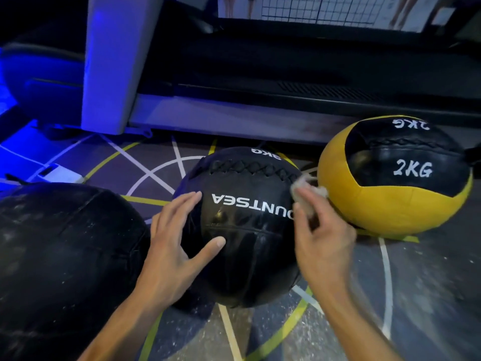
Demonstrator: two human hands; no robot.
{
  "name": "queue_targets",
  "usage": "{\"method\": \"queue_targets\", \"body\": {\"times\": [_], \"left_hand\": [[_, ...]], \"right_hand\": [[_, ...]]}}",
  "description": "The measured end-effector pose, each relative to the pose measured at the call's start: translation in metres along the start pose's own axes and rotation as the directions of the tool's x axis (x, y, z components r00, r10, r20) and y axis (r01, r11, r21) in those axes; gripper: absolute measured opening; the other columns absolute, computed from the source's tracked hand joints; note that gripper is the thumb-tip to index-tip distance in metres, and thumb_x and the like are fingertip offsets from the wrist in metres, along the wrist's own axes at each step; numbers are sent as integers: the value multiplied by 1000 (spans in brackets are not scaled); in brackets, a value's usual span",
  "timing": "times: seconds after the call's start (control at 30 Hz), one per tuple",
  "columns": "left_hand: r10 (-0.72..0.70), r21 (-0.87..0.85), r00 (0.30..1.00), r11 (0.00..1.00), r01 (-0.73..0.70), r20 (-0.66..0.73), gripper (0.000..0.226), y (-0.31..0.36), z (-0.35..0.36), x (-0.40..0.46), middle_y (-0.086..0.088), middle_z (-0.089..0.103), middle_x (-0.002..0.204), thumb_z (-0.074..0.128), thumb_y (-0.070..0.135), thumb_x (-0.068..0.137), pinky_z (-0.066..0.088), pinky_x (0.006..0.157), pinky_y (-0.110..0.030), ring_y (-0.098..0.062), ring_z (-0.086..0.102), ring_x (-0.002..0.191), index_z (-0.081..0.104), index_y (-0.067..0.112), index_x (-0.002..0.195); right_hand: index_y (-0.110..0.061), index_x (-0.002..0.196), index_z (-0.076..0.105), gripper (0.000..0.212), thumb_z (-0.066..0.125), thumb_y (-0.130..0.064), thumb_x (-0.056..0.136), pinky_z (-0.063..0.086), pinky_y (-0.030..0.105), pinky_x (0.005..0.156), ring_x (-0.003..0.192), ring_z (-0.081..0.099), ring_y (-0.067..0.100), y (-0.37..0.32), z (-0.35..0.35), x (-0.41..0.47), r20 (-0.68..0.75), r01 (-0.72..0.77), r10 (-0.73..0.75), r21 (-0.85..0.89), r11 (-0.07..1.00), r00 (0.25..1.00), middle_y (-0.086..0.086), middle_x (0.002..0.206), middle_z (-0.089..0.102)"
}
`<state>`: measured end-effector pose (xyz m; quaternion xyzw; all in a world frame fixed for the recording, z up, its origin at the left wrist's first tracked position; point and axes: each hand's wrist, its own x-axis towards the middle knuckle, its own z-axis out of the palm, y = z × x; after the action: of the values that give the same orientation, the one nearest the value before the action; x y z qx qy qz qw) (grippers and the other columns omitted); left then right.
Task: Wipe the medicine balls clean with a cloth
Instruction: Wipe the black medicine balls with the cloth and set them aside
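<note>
Black ball (244,230) "UNTSEA" (partly hidden); yellow ball (390,204) "2KG".

Glossy, creased black leather-like ball (250,230); fluffy, blurred white cloth (307,187), perhaps cotton.

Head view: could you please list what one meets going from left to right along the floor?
Large black ball → left hand → black medicine ball → right hand with cloth → yellow-and-black 2KG ball.
</note>
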<state>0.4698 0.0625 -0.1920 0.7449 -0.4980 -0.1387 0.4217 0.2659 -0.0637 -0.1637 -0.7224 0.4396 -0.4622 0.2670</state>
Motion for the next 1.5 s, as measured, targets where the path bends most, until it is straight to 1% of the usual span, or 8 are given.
{"method": "queue_targets", "body": {"times": [0.17, 0.37, 0.57, 0.8, 0.97, 1.27, 1.37, 1.5], "left_hand": [[52, 53, 998, 997, -50, -38, 80, 2, 3, -11, 24, 37, 151, 66, 68, 78, 26, 118, -33, -7, 33, 142, 43, 40, 150], [46, 31, 998, 999, -45, -31, 79, 5, 8, -18, 25, 35, 153, 66, 70, 79, 27, 117, -36, -10, 30, 143, 43, 42, 149], [47, 33, 998, 998, -46, -40, 80, 0, 6, -23, 25, 36, 151, 67, 70, 76, 25, 113, -29, -9, 31, 141, 44, 43, 147], [40, 20, 998, 999, -40, -39, 78, -2, 1, -30, 28, 36, 149, 67, 72, 74, 28, 111, -29, -10, 32, 140, 43, 48, 144], [47, 7, 998, 999, -46, -38, 77, -4, 0, -32, 31, 35, 147, 68, 71, 72, 28, 106, -20, -6, 31, 139, 44, 48, 142], [73, -21, 997, 997, -74, -37, 77, 1, 7, -32, 24, 37, 150, 72, 67, 76, 21, 114, -11, -9, 30, 141, 48, 40, 144], [94, -27, 994, 995, -95, -48, 74, 2, 13, -29, 24, 37, 150, 73, 66, 77, 20, 116, -14, -11, 31, 141, 48, 42, 143], [117, -16, 991, 993, -118, -69, 66, -7, 12, -31, 29, 32, 149, 68, 75, 78, 29, 115, -33, -8, 29, 141, 41, 54, 134]], "right_hand": [[-12, 137, 64, 38, 57, -1, 100, 40, 34, 117, 139, 50, 11, -11, 18, -7, 379, 663, -586, -107, 741, 716, 3, 144, 60], [-16, 124, 73, 32, 67, -4, 94, 43, 13, 53, 61, 55, -6, 32, -27, 37, -43, -3, -4, -155, 988, 999, -26, 77, 63], [-9, 131, 68, 45, 68, 8, 89, 48, 30, 110, 136, 53, 10, 9, -11, -1, 253, 486, -443, -141, 863, 860, 1, 141, 62], [-12, 115, 76, 34, 73, 5, 86, 39, 4, 55, 66, 57, 7, 58, -55, 38, 194, 223, -157, -387, 895, 968, 10, 94, 79], [-6, 113, 77, 39, 81, 8, 77, 54, 18, 86, 91, 68, 1, 41, -53, 9, 205, 303, -251, -286, 909, 946, 8, 108, 78], [-15, 130, 69, 33, 63, -7, 98, 46, 1, 69, 73, 61, -17, 11, -37, 46, 98, 102, -83, -207, 973, 992, -7, 85, 72], [-8, 132, 66, 41, 47, -2, 96, 46, 46, 112, 135, 55, 19, -28, 17, 10, 311, 394, -339, -135, 909, 888, 7, 141, 61], [-19, 138, 59, 51, 52, -10, 88, 34, 33, 120, 138, 51, 17, -46, 24, 5, 634, 773, -592, -16, 634, 498, 3, 145, 59]]}}
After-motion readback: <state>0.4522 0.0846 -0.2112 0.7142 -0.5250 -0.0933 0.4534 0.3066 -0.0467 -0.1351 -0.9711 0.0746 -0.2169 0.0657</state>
